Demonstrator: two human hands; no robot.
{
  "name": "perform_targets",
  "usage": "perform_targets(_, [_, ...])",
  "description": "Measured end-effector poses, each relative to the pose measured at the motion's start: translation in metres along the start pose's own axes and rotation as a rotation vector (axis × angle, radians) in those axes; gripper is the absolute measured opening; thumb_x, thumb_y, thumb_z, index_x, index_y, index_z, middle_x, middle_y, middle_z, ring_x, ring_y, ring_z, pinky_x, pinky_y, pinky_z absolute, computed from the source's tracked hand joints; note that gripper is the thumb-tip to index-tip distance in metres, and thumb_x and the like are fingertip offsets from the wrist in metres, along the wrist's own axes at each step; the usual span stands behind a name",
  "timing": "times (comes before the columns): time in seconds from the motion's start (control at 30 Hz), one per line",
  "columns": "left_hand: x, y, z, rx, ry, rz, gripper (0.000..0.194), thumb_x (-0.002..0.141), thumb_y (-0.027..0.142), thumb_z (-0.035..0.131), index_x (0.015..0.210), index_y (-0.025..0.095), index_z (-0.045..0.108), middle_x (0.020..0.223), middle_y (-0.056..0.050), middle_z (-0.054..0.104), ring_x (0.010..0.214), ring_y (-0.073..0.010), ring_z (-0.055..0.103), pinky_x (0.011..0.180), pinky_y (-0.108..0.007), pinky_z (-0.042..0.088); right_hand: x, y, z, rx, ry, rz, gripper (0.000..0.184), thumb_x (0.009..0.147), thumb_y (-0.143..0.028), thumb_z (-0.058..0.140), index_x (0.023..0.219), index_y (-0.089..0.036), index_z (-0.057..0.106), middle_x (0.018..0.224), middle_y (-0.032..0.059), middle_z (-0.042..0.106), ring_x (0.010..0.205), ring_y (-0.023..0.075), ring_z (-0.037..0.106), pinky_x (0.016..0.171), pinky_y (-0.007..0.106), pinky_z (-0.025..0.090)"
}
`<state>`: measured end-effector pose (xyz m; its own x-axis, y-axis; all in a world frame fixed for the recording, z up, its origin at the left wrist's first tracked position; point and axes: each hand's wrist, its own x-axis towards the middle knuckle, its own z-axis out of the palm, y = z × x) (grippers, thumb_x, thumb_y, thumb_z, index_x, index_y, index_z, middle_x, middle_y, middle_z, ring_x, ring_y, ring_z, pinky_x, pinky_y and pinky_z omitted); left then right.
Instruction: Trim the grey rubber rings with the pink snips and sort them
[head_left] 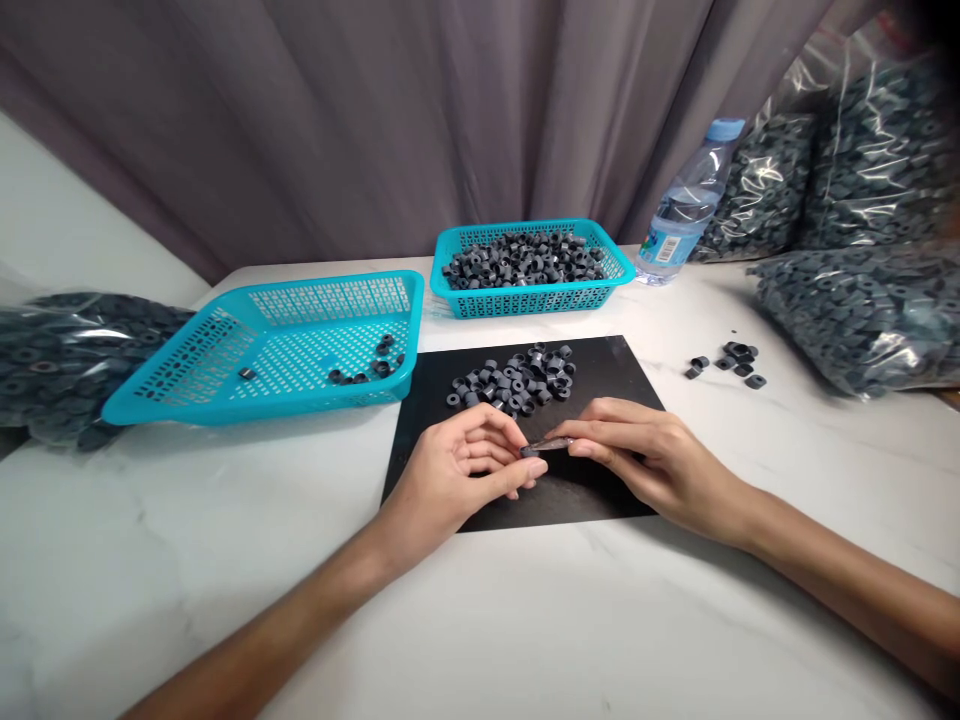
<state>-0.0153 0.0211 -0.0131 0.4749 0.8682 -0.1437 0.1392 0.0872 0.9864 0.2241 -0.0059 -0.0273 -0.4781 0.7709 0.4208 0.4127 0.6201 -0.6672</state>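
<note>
Between the thumb and index finger of my left hand (pixel 457 465) is a small dark grey rubber ring (pixel 529 452). My right hand (pixel 652 450) pinches a thin, slender metal tool (pixel 551 444), perhaps a blade or tweezers; its exact kind is unclear. The tool's tip touches the ring or lies right at it. Both hands are above a black mat (pixel 600 380). Just beyond my fingers, a heap of similar short grey rings (pixel 514 385) lies on the mat, many with a hole through the middle.
A blue basket (pixel 262 405) with several rings stands at left, and a fuller blue basket (pixel 532 300) behind the mat. Loose rings (pixel 739 355) lie at right. A water bottle (pixel 686 215) and bulging plastic bags (pixel 862 310) stand right; another bag (pixel 67 350) lies left.
</note>
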Motion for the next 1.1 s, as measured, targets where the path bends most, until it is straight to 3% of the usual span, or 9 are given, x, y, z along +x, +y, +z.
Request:
perform_targets(0.27, [0.0004, 0.0000, -0.0008, -0.002, 0.005, -0.015, 0.030, 0.076, 0.029, 0.087, 0.089, 0.018, 0.063, 0.074, 0.001, 0.075, 0.067, -0.0116, 0.072, 0.064, -0.018, 0.061, -0.0012, -0.0006, -0.0019, 0.044, 0.011, 0.063, 0.024, 0.105, -0.022, 0.051, 0.120, -0.018, 0.070, 0.094, 0.0042, 0.064, 0.083, 0.0143, 0.059, 0.076, 0.026, 0.047])
perform_targets(1.1, [-0.0005, -0.0006, -0.0003, 0.031, -0.003, 0.006, 0.029, 0.079, 0.032, 0.085, 0.091, 0.018, 0.063, 0.076, 0.000, 0.074, 0.071, -0.0132, 0.073, 0.068, -0.021, 0.061, -0.0003, 0.0003, 0.0006, -0.004, -0.031, 0.019, 0.027, 0.106, -0.026, 0.048, 0.123, -0.018, 0.068, 0.098, 0.0077, 0.066, 0.086, 0.0182, 0.060, 0.078, 0.031, 0.049])
